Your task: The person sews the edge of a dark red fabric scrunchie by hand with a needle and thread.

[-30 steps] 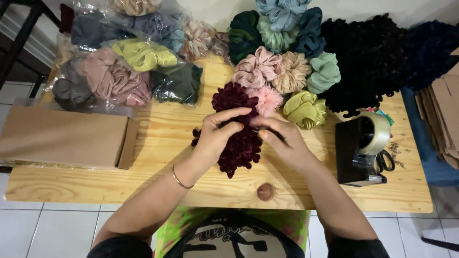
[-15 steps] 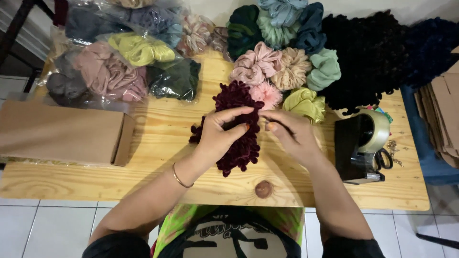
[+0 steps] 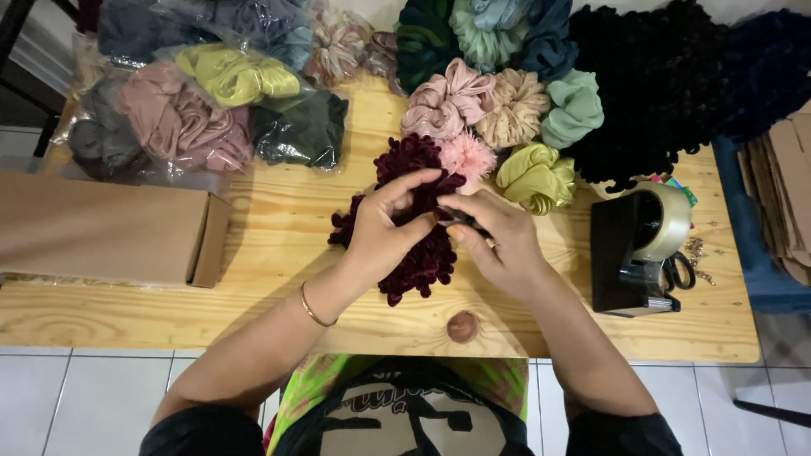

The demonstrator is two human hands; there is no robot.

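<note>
Both hands meet over the middle of the wooden counter (image 3: pixel 253 211), working on a bundle of dark burgundy velvet scrunchies (image 3: pixel 414 253). The left hand (image 3: pixel 384 232) is closed on the bundle from its left side, thumb and forefinger pinched together over the top ruffles, a thin gold bangle (image 3: pixel 314 306) on its wrist. The right hand (image 3: pixel 498 241) is closed too, its fingertips (image 3: pixel 456 226) touching the left hand's and nipping the same burgundy fabric; a small dark thing seems to sit between its fingers, but it is too small to tell what it is. The bundle lies on the counter under and between the two hands, its ruffles spilling out above and below the left hand.

Just beyond the hands lies a fluffy pink scrunchie (image 3: pixel 466 156), touching the burgundy bundle, with a yellow-green satin scrunchie (image 3: pixel 536 176) just past the right hand. Further out sit a dusty pink scrunchie (image 3: pixel 448 97), a beige one (image 3: pixel 517 105) and a mint one (image 3: pixel 574 105), against a heap of black scrunchies (image 3: pixel 650 93). To the right of the right hand stands a black tape dispenser (image 3: pixel 629 249), with scissors (image 3: pixel 680 270) close beside it. Well to the left of the left hand lies a flat cardboard box (image 3: pixel 101 228), and beyond it clear bags of scrunchies (image 3: pixel 186 110).
</note>
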